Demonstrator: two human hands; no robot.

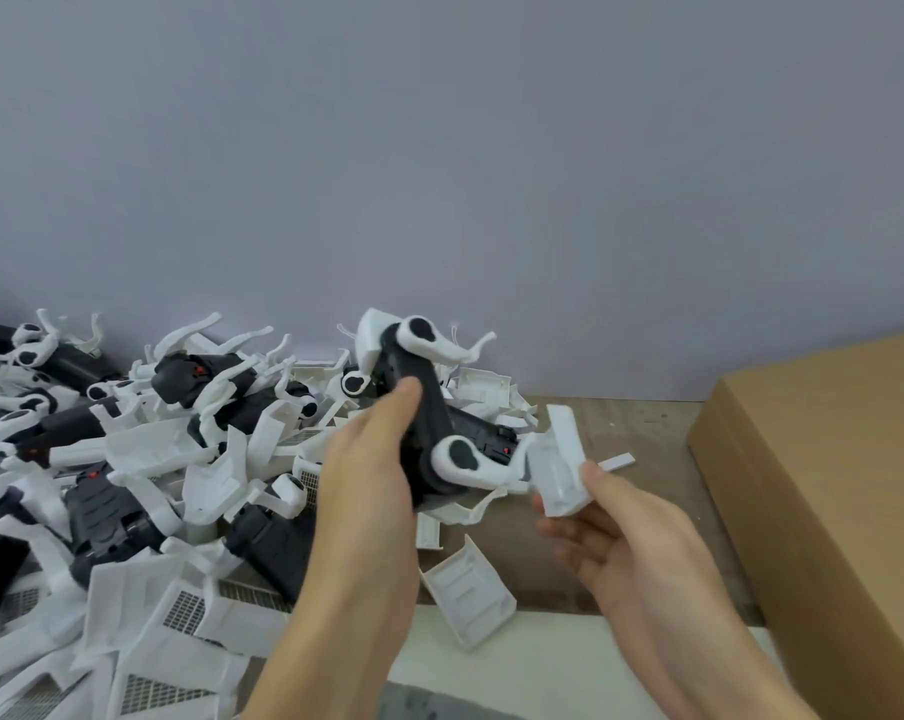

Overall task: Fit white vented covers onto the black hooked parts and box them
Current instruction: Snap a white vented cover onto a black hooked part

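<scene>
My left hand (372,459) grips a black hooked part (424,407) lifted above the table, its white hooks sticking out at the top and lower right. A white cover sits on the part's upper end. My right hand (626,543) pinches a separate white vented cover (561,470) just to the right of the part, close to its lower hook but apart from it. A heap of black hooked parts (102,511) and loose white covers (180,615) fills the table's left half.
A cardboard box (829,485) stands at the right edge of the table. One loose white cover (468,589) lies between my forearms. A small white strip (616,462) lies on the wooden table (637,423). A grey wall rises behind.
</scene>
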